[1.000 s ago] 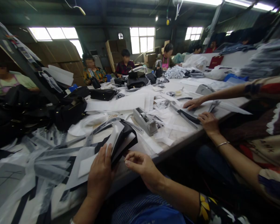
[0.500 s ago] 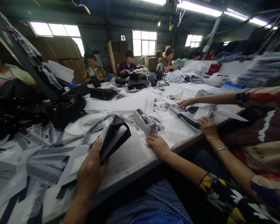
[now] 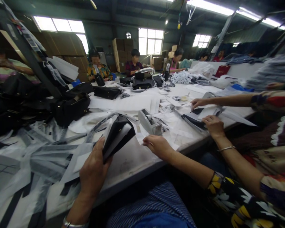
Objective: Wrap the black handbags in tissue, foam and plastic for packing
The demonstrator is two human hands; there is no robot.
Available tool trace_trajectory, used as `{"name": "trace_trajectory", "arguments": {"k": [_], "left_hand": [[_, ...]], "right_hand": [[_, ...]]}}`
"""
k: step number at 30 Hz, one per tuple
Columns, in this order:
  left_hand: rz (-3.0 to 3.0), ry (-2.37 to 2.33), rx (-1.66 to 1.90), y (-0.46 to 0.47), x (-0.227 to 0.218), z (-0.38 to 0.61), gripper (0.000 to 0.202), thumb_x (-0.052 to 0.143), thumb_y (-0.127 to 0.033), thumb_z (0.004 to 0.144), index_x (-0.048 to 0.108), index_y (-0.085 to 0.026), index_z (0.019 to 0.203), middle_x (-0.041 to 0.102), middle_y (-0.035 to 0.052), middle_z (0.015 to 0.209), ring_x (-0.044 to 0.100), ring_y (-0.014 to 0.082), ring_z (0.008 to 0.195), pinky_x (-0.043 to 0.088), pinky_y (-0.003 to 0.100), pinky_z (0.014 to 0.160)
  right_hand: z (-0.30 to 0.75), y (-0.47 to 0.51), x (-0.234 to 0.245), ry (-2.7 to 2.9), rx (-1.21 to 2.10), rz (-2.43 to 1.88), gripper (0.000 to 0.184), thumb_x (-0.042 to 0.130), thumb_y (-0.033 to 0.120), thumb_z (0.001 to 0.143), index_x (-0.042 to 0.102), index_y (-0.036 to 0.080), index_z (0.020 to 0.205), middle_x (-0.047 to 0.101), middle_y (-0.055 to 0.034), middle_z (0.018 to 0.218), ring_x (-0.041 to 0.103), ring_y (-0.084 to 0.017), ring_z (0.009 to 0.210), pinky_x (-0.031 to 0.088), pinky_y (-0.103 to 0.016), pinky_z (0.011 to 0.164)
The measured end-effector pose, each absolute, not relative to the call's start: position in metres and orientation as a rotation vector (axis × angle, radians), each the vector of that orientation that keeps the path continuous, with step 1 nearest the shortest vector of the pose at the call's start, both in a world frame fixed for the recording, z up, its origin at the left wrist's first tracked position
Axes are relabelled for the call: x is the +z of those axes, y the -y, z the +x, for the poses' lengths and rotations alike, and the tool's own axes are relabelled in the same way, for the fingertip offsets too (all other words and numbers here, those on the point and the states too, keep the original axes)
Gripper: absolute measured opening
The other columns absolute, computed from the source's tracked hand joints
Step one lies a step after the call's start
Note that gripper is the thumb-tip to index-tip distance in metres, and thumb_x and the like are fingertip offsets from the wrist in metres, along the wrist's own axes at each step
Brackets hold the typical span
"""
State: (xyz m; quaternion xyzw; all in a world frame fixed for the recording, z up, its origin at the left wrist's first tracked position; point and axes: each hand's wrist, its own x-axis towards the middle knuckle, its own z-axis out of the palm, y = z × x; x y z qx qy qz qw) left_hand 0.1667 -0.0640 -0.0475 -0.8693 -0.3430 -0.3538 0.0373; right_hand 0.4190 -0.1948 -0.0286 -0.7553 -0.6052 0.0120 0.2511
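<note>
My left hand [image 3: 93, 172] grips a small black bag [image 3: 125, 134], tilted up over the table's front edge. White sheet padding shows along the bag's back and in its opening. Thumb and fingers of my right hand [image 3: 159, 147] are pinched together just in front of the grey tape dispenser [image 3: 149, 122]. A pale thin bit, which looks like a piece of tape, shows at those fingertips. The dispenser stands on the white table [image 3: 125, 161], apart from the bag.
At right, a co-worker's hands [image 3: 213, 125] handle a black item with white sheets. Wrapped straps [image 3: 49, 158] lie to the left, with a pile of black bags [image 3: 71, 109] behind. White sheets [image 3: 123, 104] cover the table's middle. Several people sit across the table.
My right hand has moved left, away from the dispenser's cutting end, its fingers now pinched. The bag stays in my left hand almost unmoved. The co-worker's far hand has shifted right.
</note>
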Motion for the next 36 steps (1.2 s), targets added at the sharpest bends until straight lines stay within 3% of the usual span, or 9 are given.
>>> {"name": "trace_trajectory", "arguments": {"k": [3, 7, 11, 17, 21, 24, 27, 31, 36], "left_hand": [[-2.655, 1.085, -1.111, 0.063, -0.045, 0.165, 0.082, 0.069, -0.025, 0.088, 0.022, -0.025, 0.155, 0.054, 0.0097, 0.144, 0.06, 0.0266, 0.122, 0.052, 0.033, 0.098], [-2.653, 1.113, -1.1, 0.063, -0.044, 0.164, 0.083, 0.071, -0.027, 0.087, 0.024, -0.025, 0.155, 0.056, 0.0107, 0.142, 0.062, 0.0277, 0.119, 0.055, 0.033, 0.092], [-2.672, 1.084, -1.104, 0.062, -0.046, 0.164, 0.083, 0.072, -0.025, 0.086, 0.025, -0.023, 0.155, 0.054, 0.0114, 0.144, 0.062, 0.0277, 0.12, 0.052, 0.034, 0.097], [-2.69, 1.063, -1.115, 0.061, -0.05, 0.162, 0.083, 0.07, -0.022, 0.086, 0.024, -0.022, 0.155, 0.051, 0.0107, 0.147, 0.059, 0.0274, 0.123, 0.05, 0.034, 0.101], [-2.69, 0.989, -1.124, 0.063, -0.054, 0.164, 0.081, 0.067, -0.022, 0.088, 0.022, -0.023, 0.156, 0.049, 0.0101, 0.149, 0.058, 0.0271, 0.125, 0.05, 0.035, 0.101], [-2.717, 0.854, -1.097, 0.067, -0.061, 0.166, 0.076, 0.06, -0.018, 0.091, 0.021, -0.022, 0.156, 0.046, 0.0094, 0.151, 0.054, 0.0271, 0.13, 0.048, 0.038, 0.105], [-2.683, 0.738, -1.04, 0.072, -0.069, 0.167, 0.068, 0.045, -0.007, 0.093, 0.022, -0.02, 0.156, 0.045, 0.0091, 0.152, 0.049, 0.0263, 0.135, 0.047, 0.041, 0.106], [-2.587, 0.647, -0.883, 0.078, -0.083, 0.17, 0.067, 0.035, 0.002, 0.091, 0.028, -0.019, 0.154, 0.043, 0.0092, 0.153, 0.046, 0.0279, 0.136, 0.049, 0.043, 0.105], [-2.51, 0.538, -0.76, 0.088, -0.095, 0.177, 0.057, 0.041, -0.007, 0.095, 0.039, -0.022, 0.15, 0.042, 0.0097, 0.153, 0.048, 0.0314, 0.134, 0.051, 0.044, 0.103]], "right_hand": [[0.408, 0.201, -0.038, 1.626, 0.317, -1.974, 0.01, 0.074, 0.028, 0.087, 0.076, 0.018, 0.089, 0.076, -0.004, 0.086, 0.07, -0.019, 0.08, 0.047, -0.024, 0.072], [0.41, 0.2, -0.047, 1.57, 0.619, -1.877, 0.026, 0.06, 0.035, 0.096, 0.077, 0.018, 0.086, 0.075, -0.0024, 0.075, 0.07, -0.017, 0.071, 0.05, -0.024, 0.069], [0.412, 0.177, -0.059, 1.649, 0.278, -1.937, 0.028, 0.054, 0.031, 0.099, 0.071, 0.017, 0.115, 0.072, -0.0105, 0.117, 0.067, -0.023, 0.108, 0.049, -0.032, 0.095], [0.387, 0.146, -0.09, 2.04, 0.216, -1.98, 0.074, 0.058, 0.048, 0.094, 0.039, 0.0, 0.148, 0.033, -0.028, 0.154, 0.027, -0.04, 0.145, 0.023, -0.054, 0.119], [0.382, 0.144, -0.095, 2.173, 0.317, -1.626, 0.06, 0.055, 0.046, 0.096, 0.047, 0.011, 0.144, 0.039, -0.0185, 0.154, 0.031, -0.032, 0.145, 0.024, -0.05, 0.119], [0.394, 0.144, -0.095, 1.759, 0.374, -1.494, 0.026, 0.062, 0.038, 0.09, 0.072, 0.021, 0.107, 0.072, -0.0076, 0.115, 0.063, -0.025, 0.111, 0.047, -0.038, 0.101], [0.42, 0.146, -0.09, 1.331, 0.269, -1.54, 0.021, 0.057, 0.036, 0.091, 0.071, 0.02, 0.094, 0.074, -0.0064, 0.087, 0.068, -0.023, 0.082, 0.056, -0.035, 0.078], [0.455, 0.149, -0.058, 1.044, 0.166, -1.482, 0.03, 0.046, 0.041, 0.097, 0.062, 0.017, 0.106, 0.071, -0.0093, 0.099, 0.07, -0.022, 0.085, 0.057, -0.036, 0.076], [0.452, 0.13, 0.001, 1.236, 0.11, -1.463, 0.021, 0.058, 0.035, 0.094, 0.065, 0.021, 0.106, 0.071, -0.007, 0.104, 0.068, -0.02, 0.095, 0.053, -0.034, 0.09]]}}
